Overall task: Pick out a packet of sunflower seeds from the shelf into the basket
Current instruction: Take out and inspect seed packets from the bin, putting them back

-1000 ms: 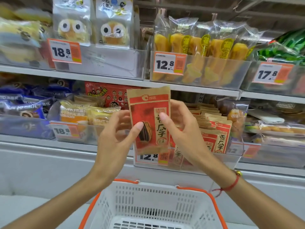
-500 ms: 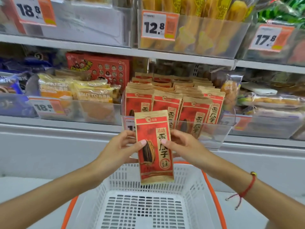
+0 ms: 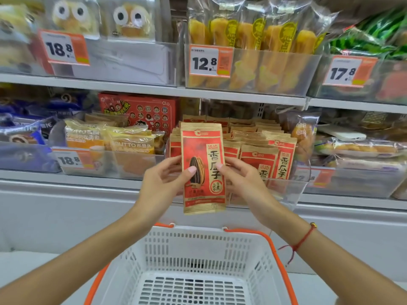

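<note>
A red and tan packet of sunflower seeds (image 3: 203, 159) stands upright in the air in front of the lower shelf. My left hand (image 3: 164, 180) pinches its left edge, thumb on the front. My right hand (image 3: 241, 180) pinches the right edge the same way. Behind the packet, a clear shelf bin (image 3: 284, 190) holds several more such packets (image 3: 264, 159). A white basket with orange handles (image 3: 198, 249) sits directly below the packet, and nothing shows inside it.
Yellow snack bags (image 3: 130, 144) fill the bin to the left, and a red box (image 3: 141, 111) stands behind them. Bread sticks (image 3: 248, 38) fill a bin on the upper shelf. Price tags hang on the bin fronts. Bagged pastries (image 3: 352, 146) lie to the right.
The packet, held by both hands, dropped toward the basket half a second ago and has since risen a little in front of the shelf bin. The camera view tilted back up.
</note>
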The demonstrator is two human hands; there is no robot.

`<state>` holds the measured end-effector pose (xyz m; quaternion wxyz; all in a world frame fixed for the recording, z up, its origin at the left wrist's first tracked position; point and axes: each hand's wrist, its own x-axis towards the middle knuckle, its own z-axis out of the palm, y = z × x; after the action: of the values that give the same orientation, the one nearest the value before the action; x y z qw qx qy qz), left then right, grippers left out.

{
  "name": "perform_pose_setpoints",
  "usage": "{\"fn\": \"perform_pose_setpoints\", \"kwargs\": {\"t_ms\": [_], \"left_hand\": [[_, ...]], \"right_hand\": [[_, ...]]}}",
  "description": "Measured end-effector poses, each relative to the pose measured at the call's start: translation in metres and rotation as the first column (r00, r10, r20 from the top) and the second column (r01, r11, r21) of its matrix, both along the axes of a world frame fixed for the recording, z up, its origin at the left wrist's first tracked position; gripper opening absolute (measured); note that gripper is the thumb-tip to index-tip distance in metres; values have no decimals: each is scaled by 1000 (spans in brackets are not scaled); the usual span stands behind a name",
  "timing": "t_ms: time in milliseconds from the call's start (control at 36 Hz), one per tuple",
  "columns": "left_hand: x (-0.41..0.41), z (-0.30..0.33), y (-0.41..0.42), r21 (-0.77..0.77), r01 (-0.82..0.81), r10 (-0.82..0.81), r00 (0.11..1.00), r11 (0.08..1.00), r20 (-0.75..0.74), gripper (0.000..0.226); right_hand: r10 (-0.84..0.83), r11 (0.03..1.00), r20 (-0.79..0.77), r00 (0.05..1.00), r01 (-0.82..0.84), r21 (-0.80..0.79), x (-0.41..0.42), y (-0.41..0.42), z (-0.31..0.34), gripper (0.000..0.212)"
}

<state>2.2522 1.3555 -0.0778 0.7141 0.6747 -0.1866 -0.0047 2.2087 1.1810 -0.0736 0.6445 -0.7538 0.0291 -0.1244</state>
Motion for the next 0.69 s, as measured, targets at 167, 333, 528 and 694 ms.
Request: {"fn": "perform_pose_setpoints", "kwargs": {"t_ms": [167,333,528,694], "left_hand": [[3,-8,-1,-57,-69,71,996,996,46,22],[0,-16,-4,39,-170,167,983,985,82,32],[2,-12,-4,90,-150,143,986,984,84,26],[-12,-8,-8,111,6,1,998,994,-59,68]], "right_hand": [[67,993,-15,998,-68,-94,-1,1,-6,44],[55,993,24,998,-52,-106,-6,-6,-7,44],[-10,979,186,982,47,-200,-8,-1,-5,43],[13,943,266,964,76,-323,-13,3,-10,60]]}}
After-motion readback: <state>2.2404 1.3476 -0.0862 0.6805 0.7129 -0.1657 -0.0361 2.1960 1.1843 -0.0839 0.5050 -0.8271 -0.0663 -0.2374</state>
